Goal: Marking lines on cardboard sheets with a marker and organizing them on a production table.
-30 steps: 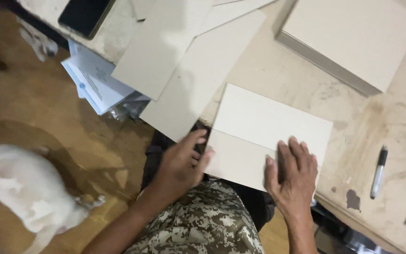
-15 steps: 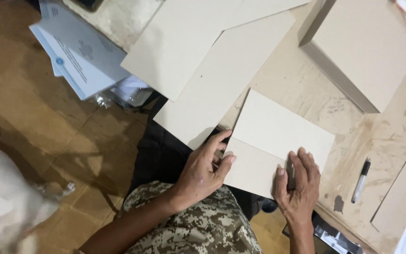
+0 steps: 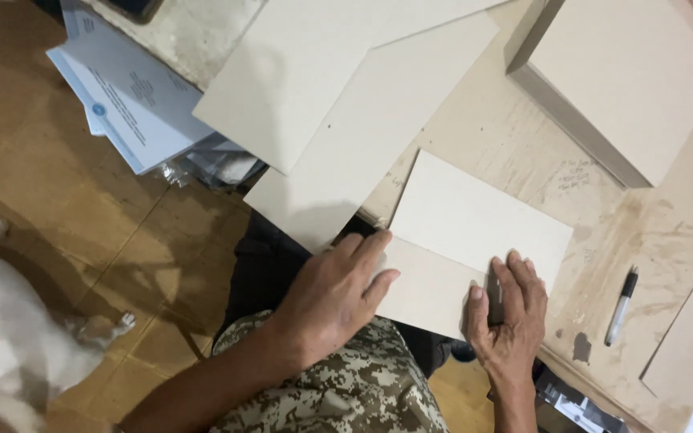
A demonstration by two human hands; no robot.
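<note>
A pale grey cardboard sheet (image 3: pixel 475 224) lies on the worn worktop (image 3: pixel 643 232), creased across its length, with the near flap hanging over the table edge. My left hand (image 3: pixel 330 293) lies flat on the sheet's near left corner, fingertips at the crease. The palm and spread fingers of my right hand (image 3: pixel 511 321) rest on the near right edge. Neither hand grips anything. My camouflage-patterned trousers (image 3: pixel 346 393) show below.
Two larger cardboard sheets (image 3: pixel 362 136) overlap at the left and jut past the table edge. A thick stack of boards (image 3: pixel 627 80) sits at the back right, a black marker (image 3: pixel 621 305) and a board strip (image 3: pixel 691 329) at the right. Printed papers (image 3: pixel 130 96) and a white animal (image 3: pixel 10 353) are on the floor.
The view has drawn closer and shifted. Both hands stay pressed on the creased sheet, the left now nearer the crease. The white animal has moved left on the floor.
</note>
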